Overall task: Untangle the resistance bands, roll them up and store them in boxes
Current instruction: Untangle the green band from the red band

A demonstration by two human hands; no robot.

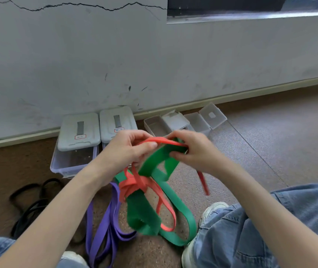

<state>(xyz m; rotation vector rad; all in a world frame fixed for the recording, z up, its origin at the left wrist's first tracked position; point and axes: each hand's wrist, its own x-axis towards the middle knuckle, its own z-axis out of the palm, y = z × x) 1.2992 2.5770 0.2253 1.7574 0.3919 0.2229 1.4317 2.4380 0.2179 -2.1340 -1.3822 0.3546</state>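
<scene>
- Head view: a person seated on the floor [251, 117] works at a knot of resistance bands, with the left hand [129, 147] pinching the red band [162, 140] and the right hand [191, 149] gripping the green band [154, 159] where the two cross.
- Below the hands the red band is wound tight around the green one in a snarl [133, 185], hanging between the knees; the purple band [106, 225] trails on the floor at left, and the black bands [32, 198] lie apart, farther left.
- Untangling appears to be the step in hand; rolling and boxing look not yet begun.
- Next move likely calls for slackening the red loop and feeding it back through the snarl, not pulling.
- Two lidded storage boxes [79, 130] and open small boxes [157, 124] wait by the wall.
- Lid labels carry red-bordered writing, too blurred to read.
</scene>
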